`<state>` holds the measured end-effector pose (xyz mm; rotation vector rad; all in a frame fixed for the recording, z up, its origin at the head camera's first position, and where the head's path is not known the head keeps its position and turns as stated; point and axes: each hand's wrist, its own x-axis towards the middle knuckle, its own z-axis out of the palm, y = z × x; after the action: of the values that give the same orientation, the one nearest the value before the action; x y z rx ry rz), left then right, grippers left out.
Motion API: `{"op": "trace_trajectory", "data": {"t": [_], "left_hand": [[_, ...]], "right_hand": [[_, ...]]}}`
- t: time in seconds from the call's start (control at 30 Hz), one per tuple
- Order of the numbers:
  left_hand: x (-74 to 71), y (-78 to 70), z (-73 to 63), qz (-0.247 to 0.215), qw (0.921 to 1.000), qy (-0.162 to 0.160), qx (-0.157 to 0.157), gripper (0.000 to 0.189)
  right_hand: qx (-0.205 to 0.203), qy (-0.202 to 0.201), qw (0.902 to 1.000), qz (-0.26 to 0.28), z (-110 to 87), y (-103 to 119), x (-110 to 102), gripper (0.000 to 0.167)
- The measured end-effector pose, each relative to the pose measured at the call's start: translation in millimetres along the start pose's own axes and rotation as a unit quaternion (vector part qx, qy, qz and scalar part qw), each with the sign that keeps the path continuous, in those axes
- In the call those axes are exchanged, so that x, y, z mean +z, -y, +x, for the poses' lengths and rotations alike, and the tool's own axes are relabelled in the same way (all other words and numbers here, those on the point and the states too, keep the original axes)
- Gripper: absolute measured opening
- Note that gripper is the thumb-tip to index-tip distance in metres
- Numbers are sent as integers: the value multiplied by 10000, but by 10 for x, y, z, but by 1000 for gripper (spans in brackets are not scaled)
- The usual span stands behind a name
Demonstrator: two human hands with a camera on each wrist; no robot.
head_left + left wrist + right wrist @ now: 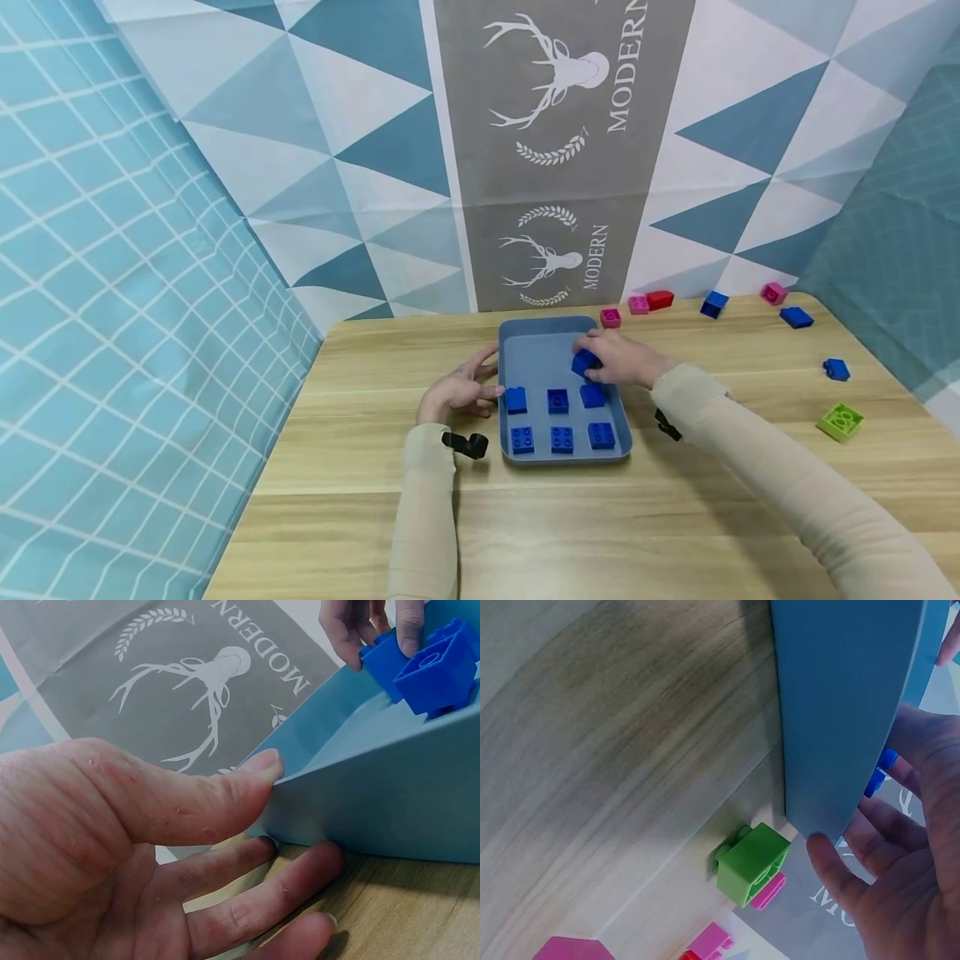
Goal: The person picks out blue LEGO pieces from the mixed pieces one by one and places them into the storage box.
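A blue-grey tray (547, 327) lies on the table with rows of blue toy bricks in its near half, among them a studded brick (562, 440) and one showing its hollow underside (557, 402). My right hand (618, 358) pinches a blue brick (586, 362) over the tray's right side; in the right wrist view the tray wall and fingers mostly hide it. My left hand (172, 832) is at the tray's left wall, thumb tip at the rim and extended fingertips against the outside. A blue brick (439, 671) shows inside beyond the wall.
Pink bricks (611, 317) and a red brick (660, 300) lie at the table's back edge. Blue bricks (797, 317) and a lime brick (840, 422) are scattered right. A green brick (754, 862) stands close to the tray's corner. Patterned cloth (375, 167) hangs behind.
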<state>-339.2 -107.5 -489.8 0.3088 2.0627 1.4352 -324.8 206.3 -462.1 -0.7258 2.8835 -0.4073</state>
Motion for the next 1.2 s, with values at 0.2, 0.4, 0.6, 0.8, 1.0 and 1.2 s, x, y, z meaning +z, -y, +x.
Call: {"op": "trace_trajectory", "data": {"t": [0.2,0.4,0.6,0.8,1.0,1.2], "left_hand": [[2,1,0,-56,10000,17,-24,87],[4,8,-1,-43,9999,-43,-88,87],[12,8,9,-21,9999,-58,-83,87],[-4,-8,19,-65,10000,-72,-20,87],[-1,-25,28,-12,10000,-55,-70,88],[14,-14,26,6,10000,-10,-67,88]], "right_hand": [[25,-43,10000,-62,-7,0,14,40],[0,-3,10000,-97,-8,-15,23,41],[-2,-45,10000,-1,-39,-39,7,45],[-199,-380,9990,96,-47,-83,-82,49],[-199,-760,9968,123,-131,-230,-212,49],[263,-1001,9946,80,-251,-566,-307,54]]}}
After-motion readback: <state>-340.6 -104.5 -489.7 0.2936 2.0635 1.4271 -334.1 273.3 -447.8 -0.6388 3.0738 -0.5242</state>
